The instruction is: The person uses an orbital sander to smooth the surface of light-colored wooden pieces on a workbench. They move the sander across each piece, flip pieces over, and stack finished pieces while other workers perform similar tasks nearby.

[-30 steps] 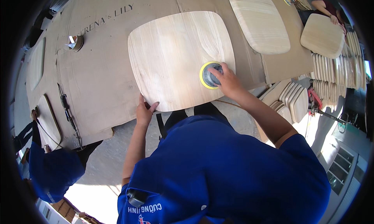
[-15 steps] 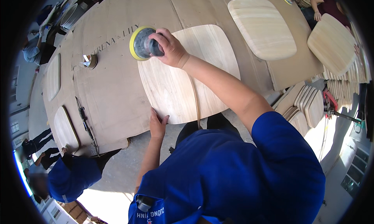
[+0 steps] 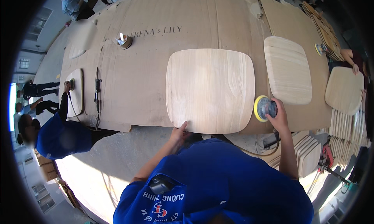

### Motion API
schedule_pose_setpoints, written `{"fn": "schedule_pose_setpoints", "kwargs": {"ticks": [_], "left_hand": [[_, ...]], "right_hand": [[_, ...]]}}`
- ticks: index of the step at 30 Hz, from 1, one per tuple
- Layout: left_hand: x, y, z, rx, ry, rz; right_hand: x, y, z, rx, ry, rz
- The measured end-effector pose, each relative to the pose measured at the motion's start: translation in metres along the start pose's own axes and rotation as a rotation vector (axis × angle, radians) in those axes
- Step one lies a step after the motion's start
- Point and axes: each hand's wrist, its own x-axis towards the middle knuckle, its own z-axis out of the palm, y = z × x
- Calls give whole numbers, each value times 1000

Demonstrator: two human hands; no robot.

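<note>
A pale wooden panel (image 3: 210, 89) with rounded corners lies on the cardboard-covered table (image 3: 144, 87) in front of me. My left hand (image 3: 179, 135) grips its near left edge, thumb on the top face, the other fingers mostly hidden below. To the right of the panel, my right hand (image 3: 279, 117) is wrapped round a round orbital sander (image 3: 266, 108) with a dark grey body and a yellow pad. The sander's pad is tilted on its side, facing the panel's right edge. A hose (image 3: 257, 153) runs from near my right wrist down past the table's edge.
A second panel (image 3: 288, 70) lies to the right. Stacked panels (image 3: 306, 154) stand at the near right, by a red clamp (image 3: 326, 156). A tin (image 3: 124, 42) and an air gun (image 3: 97, 93) lie left. Co-workers are at both sides; one sands a panel (image 3: 75, 92).
My right hand has brought the sander from over the panel's far left side to beyond its right edge. The panel now lies squarer to me. My left hand stays at its near edge.
</note>
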Motion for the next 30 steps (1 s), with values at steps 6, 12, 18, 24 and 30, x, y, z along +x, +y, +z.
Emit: {"fn": "schedule_pose_setpoints", "kwargs": {"ticks": [6,12,18,24,30], "left_hand": [[-20,8,14,17,185,154],[9,44,17,-415,109,205],[50,71,30,-644,6,207],[49,114,12,-725,159,485],[51,125,-126,-780,348,597]], "right_hand": [[-59,43,15,-84,-32,145],[-47,60,44,-123,-49,160],[-35,51,52,-184,2,110],[-25,35,60,-272,-7,126],[-24,31,73,-249,68,188]]}}
